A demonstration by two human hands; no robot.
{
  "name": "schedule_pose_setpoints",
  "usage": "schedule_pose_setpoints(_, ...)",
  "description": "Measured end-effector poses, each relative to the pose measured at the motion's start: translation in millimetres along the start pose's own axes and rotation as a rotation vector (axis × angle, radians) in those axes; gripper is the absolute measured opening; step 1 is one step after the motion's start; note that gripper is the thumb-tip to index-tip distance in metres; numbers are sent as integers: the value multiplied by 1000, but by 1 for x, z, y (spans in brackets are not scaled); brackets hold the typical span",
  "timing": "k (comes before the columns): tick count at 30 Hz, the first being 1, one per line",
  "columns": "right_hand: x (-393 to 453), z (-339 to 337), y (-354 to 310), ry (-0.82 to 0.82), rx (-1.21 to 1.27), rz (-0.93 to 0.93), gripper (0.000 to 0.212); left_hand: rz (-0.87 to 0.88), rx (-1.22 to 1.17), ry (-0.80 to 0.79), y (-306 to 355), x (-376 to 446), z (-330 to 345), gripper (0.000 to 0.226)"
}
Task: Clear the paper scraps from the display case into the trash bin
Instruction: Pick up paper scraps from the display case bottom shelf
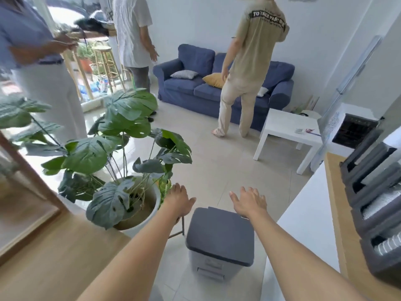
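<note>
Your left hand (pixel 178 197) is spread wide and holds nothing; it hangs above the floor between the plant pot (pixel 152 205) on its left and the bin (pixel 219 237) on its right. Your right hand (pixel 249 202) is also spread flat and empty, palm down, just past the far right corner of the bin. The bin stands on the tiled floor near you, between your forearms, its dark grey lid shut, so you cannot see what is in it. No scraps show in either hand. The white pot holds a large-leaved plant (pixel 112 135) in soil. At the right edge, on a wooden counter (pixel 338 213), a row of dark grey trays (pixel 377 205) holds pale contents too blurred to name. Farther off stand a white side table (pixel 286 129) with small items on it, a blue sofa (pixel 201 83) with cushions, and three people on the far side of the room.
</note>
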State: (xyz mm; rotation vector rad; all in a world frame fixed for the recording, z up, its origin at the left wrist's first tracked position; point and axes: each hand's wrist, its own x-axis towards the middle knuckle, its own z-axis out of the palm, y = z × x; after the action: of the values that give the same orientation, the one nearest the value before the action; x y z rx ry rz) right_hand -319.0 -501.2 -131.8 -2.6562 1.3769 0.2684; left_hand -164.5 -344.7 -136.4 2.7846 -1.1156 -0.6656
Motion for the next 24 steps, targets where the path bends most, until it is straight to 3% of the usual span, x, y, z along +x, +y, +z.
schedule_pose_setpoints(14,-58,-30,-95,2,-29,-405,70,-252,-58,187,-56,-112,-34,73)
schedule_pose_setpoints(24,-158,-33,-210,16,-101,-809,73,-691,-120,255,-175,-273,-27,73)
